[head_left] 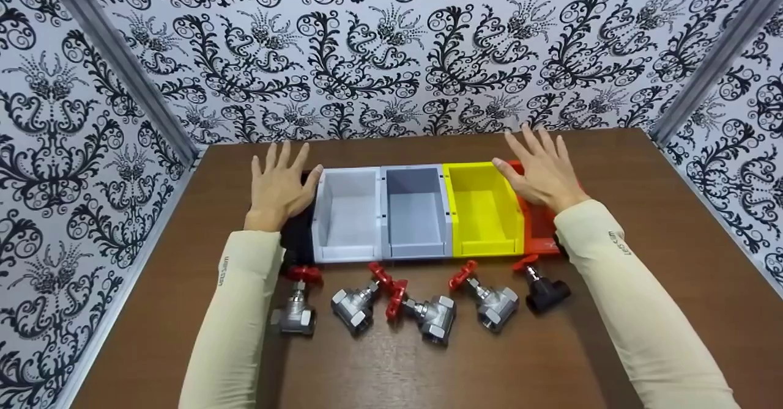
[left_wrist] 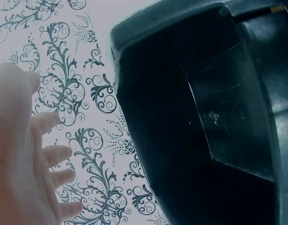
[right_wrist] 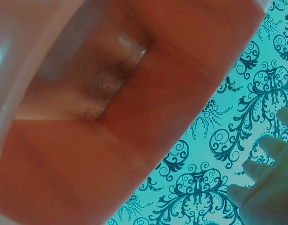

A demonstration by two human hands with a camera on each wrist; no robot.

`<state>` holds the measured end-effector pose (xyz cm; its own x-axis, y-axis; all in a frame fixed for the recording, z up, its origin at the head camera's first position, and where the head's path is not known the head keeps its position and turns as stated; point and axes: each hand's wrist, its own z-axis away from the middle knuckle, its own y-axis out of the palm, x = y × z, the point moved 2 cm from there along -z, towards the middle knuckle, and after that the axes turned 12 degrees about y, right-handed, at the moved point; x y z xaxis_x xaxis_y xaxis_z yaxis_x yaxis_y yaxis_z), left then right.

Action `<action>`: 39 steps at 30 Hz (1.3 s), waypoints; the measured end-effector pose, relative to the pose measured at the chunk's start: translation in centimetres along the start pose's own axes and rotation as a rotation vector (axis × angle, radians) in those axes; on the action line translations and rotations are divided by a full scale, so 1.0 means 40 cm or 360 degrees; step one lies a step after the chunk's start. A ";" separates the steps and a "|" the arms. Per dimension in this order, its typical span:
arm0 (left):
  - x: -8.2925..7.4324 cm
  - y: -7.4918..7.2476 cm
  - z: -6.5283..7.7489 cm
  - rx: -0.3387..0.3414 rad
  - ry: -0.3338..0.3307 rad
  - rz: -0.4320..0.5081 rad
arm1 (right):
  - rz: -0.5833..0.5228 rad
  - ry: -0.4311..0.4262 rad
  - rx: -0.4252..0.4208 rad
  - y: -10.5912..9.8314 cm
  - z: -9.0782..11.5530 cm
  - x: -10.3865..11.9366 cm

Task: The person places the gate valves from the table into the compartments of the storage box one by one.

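Observation:
In the head view my left hand [head_left: 278, 186], fingers straight and spread, hovers over the black bin [head_left: 298, 232] at the row's left end, partly covering it. My right hand [head_left: 541, 173] is likewise spread above the red bin [head_left: 541, 232] at the right end. Between them stand a white bin [head_left: 352, 219], a grey bin [head_left: 417, 219] and a yellow bin [head_left: 483, 213]. The left wrist view looks into the black bin [left_wrist: 237, 112]; the right wrist view looks into the red bin [right_wrist: 144, 93]. Both hands hold nothing.
In front of the bins lie several valves with red handwheels: metal ones [head_left: 298, 314] [head_left: 355, 308] [head_left: 435, 317] [head_left: 495, 305] and a black one [head_left: 546, 294]. The brown table [head_left: 391, 372] meets a patterned wall [head_left: 391, 60] behind, with side panels left and right.

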<state>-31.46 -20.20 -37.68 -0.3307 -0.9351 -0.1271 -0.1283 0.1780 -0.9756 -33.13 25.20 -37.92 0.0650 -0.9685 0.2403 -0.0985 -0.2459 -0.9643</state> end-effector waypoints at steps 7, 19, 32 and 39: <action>0.013 -0.010 0.010 -0.0019 -0.0017 0.0032 | 0.0013 0.0024 0.0034 -0.002 0.004 0.004; 0.044 -0.012 0.035 -0.0026 -0.0070 0.0076 | -0.0024 0.0015 0.0040 -0.004 0.012 0.002; 0.083 -0.029 0.074 -0.0064 -0.0135 0.0137 | -0.0075 0.0040 0.0062 -0.011 0.028 -0.006; 0.106 -0.035 0.101 -0.0073 -0.0169 0.0144 | -0.0127 0.0046 0.0119 -0.013 0.037 -0.012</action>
<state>-28.91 -25.65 -37.58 -0.2427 -0.9413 -0.2345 -0.1457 0.2744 -0.9505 -31.64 25.86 -37.69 0.0412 -0.9470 0.3187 -0.0198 -0.3197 -0.9473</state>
